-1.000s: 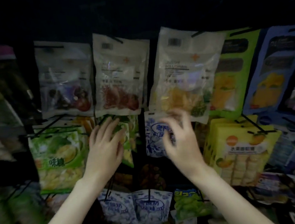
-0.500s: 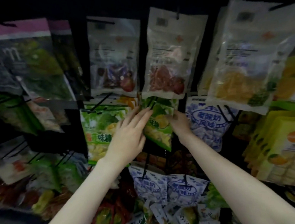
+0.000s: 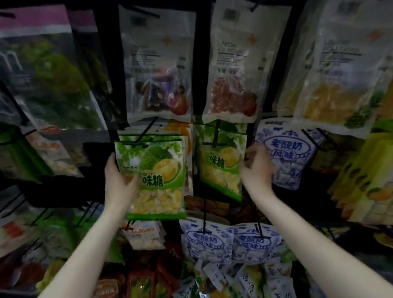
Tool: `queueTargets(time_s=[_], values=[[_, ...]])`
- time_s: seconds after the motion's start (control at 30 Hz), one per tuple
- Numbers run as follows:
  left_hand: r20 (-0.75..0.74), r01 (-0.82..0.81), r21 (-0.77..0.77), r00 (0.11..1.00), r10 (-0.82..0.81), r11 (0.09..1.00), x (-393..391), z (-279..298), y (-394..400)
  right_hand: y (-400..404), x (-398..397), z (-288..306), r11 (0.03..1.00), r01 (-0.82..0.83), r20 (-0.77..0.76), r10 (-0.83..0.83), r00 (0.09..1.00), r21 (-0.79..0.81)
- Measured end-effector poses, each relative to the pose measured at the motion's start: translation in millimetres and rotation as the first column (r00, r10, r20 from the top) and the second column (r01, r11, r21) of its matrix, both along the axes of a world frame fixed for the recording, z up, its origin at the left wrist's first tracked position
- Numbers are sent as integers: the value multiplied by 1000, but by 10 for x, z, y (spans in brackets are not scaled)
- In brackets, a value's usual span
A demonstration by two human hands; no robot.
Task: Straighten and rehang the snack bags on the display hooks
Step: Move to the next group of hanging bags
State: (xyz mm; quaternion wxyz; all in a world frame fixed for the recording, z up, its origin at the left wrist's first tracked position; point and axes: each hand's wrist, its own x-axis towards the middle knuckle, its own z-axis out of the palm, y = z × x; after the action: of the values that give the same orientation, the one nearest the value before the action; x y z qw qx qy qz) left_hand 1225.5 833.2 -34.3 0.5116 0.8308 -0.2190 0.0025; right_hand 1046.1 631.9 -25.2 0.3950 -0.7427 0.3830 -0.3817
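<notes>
Two stacks of green durian-candy bags hang side by side on black hooks in the middle row. My left hand (image 3: pixel 118 182) grips the left edge of the front bag of the left stack (image 3: pixel 155 175), thumb across its front, fingers behind it. That stack's hook (image 3: pixel 140 141) pokes out above the bag's top. The right green bag (image 3: pixel 219 163) hangs on its own hook (image 3: pixel 216 138), slightly tilted. My right hand (image 3: pixel 256 166) hovers just right of this bag, fingers loosely curled and blurred, gripping nothing that I can see.
Clear dried-fruit bags (image 3: pixel 158 79) hang in the row above. Blue-and-white yogurt-candy bags (image 3: pixel 286 153) hang right of my right hand and below (image 3: pixel 208 243). Yellow packs (image 3: pixel 384 176) fill the right, dark bags (image 3: pixel 34 69) the left. Loose bags (image 3: pixel 207 294) lie heaped at the bottom.
My left hand moved left, off the tilted right green bag and onto the left stack's edge. My right hand came out from behind that bag to its right side. The bag hangs straighter.
</notes>
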Motion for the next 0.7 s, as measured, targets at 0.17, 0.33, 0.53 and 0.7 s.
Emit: queueTargets(time_s=[0.17,0.33,0.53,0.7], values=[[-222,-127,-215,972,78,968,117,76,-33,435,250,-165,868,-375,-31,406,913,324],[-138,193,-384,955,-263,903,-114,183,271,552,415,-207,747,-502,164,482,860,436],[60,552,-59,833,-549,832,-282,86,466,597,267,-372,585,-570,289,506,812,577],[-10,583,-82,810,-586,808,-376,97,306,566,-10,-347,826,-387,220,322,921,410]])
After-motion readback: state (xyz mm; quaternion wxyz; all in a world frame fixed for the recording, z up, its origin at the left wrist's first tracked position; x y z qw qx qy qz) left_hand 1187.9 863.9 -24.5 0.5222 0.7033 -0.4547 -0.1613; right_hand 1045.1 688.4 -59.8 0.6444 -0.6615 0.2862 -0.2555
